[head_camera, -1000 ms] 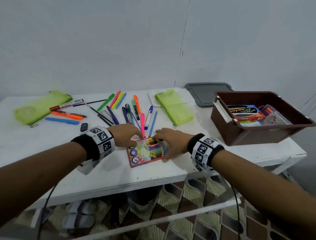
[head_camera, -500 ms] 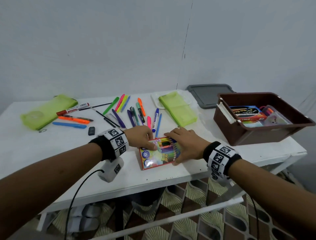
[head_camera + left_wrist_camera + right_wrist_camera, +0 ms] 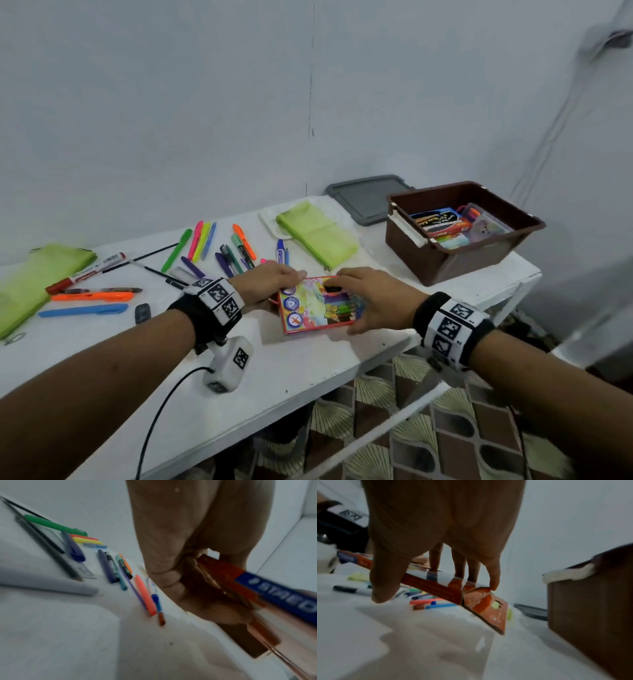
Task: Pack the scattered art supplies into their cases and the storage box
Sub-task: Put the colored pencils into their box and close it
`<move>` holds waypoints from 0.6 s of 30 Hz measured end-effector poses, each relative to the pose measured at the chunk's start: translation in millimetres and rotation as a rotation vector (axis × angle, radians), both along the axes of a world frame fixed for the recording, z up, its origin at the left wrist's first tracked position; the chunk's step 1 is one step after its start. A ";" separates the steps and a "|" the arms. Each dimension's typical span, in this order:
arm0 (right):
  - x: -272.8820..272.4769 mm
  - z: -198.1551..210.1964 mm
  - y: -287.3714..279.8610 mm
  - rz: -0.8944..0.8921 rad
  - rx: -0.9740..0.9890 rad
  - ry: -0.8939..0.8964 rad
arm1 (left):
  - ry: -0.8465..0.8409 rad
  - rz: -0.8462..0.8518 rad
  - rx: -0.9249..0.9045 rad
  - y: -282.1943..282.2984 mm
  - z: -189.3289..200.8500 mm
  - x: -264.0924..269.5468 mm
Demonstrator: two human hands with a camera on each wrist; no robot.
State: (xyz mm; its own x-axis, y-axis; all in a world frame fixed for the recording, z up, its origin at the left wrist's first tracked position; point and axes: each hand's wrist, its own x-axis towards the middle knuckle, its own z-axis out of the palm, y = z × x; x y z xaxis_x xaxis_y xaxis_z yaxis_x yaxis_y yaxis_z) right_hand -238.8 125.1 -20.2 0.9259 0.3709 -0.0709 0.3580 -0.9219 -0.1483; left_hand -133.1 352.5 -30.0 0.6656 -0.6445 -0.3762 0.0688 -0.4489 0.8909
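Note:
A colourful flat box of coloured pencils [image 3: 315, 306] is held between both hands just above the white table [image 3: 274, 370]. My left hand [image 3: 270, 281] grips its left end, where the blue lettered side [image 3: 283, 592] shows under the curled fingers [image 3: 164, 577]. My right hand [image 3: 373, 301] holds the right end, fingers on top [image 3: 493, 582] and thumb [image 3: 385, 582] at the near edge. The box [image 3: 436, 586] is tilted, and its end flap [image 3: 491, 609] hangs open. The brown storage box [image 3: 428, 263] stands to the right.
Several pens and markers [image 3: 209, 246] lie scattered behind the hands. One green pencil case [image 3: 318, 233] lies at the back middle, another [image 3: 34, 277] at far left. A grey lid [image 3: 366, 198] lies behind the storage box, which holds several packs [image 3: 442, 222]. The table's front edge is near.
The pencil box lay flat on the table under both hands; now both hands hold it tilted, raised off the surface and shifted a little to the right.

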 end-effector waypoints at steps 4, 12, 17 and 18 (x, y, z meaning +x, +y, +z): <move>-14.4 52.1 -35.7 -0.095 -0.101 -0.111 | 0.068 0.147 -0.227 -28.1 27.2 7.0; -17.5 124.7 -139.1 -0.282 -0.087 -0.128 | -0.042 0.025 -0.312 -115.2 72.0 14.8; 15.2 141.6 -220.7 -0.343 -0.195 -0.061 | -0.193 0.032 -0.286 -178.8 79.4 27.0; 23.7 141.0 -233.5 -0.340 -0.225 0.000 | -0.257 0.052 -0.266 -193.0 79.3 31.2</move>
State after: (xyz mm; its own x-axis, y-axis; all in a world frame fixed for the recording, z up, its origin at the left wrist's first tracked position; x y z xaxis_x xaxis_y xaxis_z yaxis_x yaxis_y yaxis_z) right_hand -215.1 -108.5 120.8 0.9932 0.0193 -0.1152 0.0275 -0.9971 0.0703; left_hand -101.9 159.5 49.3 0.7509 -0.6602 -0.0169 -0.1552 -0.2013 0.9672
